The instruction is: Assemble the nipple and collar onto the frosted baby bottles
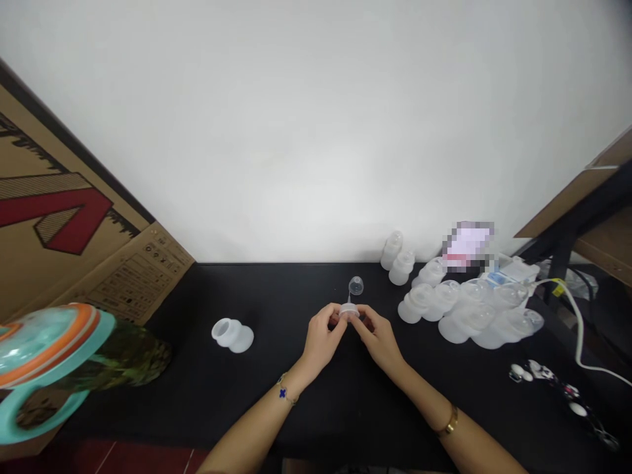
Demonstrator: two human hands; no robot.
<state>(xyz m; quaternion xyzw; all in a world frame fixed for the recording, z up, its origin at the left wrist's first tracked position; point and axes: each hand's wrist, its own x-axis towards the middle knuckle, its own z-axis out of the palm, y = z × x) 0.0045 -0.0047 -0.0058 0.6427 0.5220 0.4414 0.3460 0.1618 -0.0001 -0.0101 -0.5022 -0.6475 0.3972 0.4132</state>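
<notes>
On the black worktop (286, 289), bottles (476, 316) cluster at my right. My left hand (322, 337) and right hand (379, 334) are curled nearly closed; an open bottle (239, 337) is well to their left. Between them they pinch a white ring (349, 309), near a clear cap (356, 285).

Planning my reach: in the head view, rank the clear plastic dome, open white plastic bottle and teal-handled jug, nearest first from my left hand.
1. Clear dome, beyond, slightly right.
2. White bottle, left.
3. Teal-handled jug, far left.
</notes>
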